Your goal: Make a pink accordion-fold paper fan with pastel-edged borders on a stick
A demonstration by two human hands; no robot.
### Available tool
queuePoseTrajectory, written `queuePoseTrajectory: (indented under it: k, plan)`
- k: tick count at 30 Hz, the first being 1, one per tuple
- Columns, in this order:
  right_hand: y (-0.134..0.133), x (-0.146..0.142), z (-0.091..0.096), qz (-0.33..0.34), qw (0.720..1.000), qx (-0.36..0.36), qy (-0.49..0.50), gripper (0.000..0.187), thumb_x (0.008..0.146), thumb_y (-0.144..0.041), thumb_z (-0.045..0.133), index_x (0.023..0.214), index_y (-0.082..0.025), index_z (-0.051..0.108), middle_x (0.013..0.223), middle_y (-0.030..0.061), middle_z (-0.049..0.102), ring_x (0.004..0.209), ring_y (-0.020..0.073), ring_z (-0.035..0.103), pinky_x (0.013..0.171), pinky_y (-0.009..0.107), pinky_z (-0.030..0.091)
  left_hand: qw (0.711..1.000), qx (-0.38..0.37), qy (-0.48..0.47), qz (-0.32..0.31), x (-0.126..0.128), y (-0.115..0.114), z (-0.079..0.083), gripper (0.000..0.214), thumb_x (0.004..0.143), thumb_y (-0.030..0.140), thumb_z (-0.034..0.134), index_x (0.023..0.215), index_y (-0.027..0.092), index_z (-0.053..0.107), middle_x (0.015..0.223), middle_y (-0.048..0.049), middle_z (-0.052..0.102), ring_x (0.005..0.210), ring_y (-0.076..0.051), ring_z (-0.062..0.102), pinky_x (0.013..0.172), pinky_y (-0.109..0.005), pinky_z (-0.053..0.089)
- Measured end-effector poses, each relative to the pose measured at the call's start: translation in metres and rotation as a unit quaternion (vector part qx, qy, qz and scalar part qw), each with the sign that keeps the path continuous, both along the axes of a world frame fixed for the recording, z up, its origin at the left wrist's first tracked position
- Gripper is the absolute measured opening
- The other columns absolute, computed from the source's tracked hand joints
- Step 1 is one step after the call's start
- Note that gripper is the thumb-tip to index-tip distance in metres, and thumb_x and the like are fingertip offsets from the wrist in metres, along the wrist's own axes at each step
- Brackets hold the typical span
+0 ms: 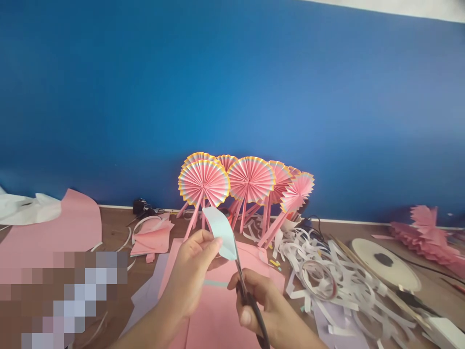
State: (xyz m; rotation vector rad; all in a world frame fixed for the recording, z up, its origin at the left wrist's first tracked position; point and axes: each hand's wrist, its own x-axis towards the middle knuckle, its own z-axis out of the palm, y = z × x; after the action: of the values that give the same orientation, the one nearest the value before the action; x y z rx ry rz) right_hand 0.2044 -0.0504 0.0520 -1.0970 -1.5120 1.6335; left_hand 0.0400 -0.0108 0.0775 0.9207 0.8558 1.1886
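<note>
left hand point(194, 271) on pale paper piece point(221, 232), scissors point(243, 281) in right hand point(263, 303)

The left hand point(191, 271) pinches a pale paper piece point(221, 230) while the right hand point(263, 303) works scissors point(245, 286) along its edge. Pink pleated fans point(247, 182) lean against the blue wall point(232, 97) behind.

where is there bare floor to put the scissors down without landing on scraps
Bare wood shows between the big pink sheet and the folded pink papers, and on the far right floor past the tape roll. The white strip pile is crowded. Both hands, left hand and right hand, hover over pink paper.
</note>
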Motion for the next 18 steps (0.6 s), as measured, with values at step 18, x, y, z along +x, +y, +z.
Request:
queuePoseTrajectory:
  k: [18]
  plan:
    - [0.0011, -0.0017, 0.0057, -0.008, 0.999, 0.003, -0.031, 0.072, 0.057, -0.076, 0.065, 0.091, -0.015, 0.052, 0.061, -0.006, 0.043, 0.057, 0.0092, 0.035, 0.056, 0.025, 0.029, 1.0, 0.005, -0.006, 0.008, 0.0021, -0.0029, -0.0001, 0.019, 0.084, 0.033, 0.06, 0.072, 0.018, 0.056, 0.077, -0.0016, 0.066, 0.08, -0.016, 0.061, 0.083, -0.036, 0.052]
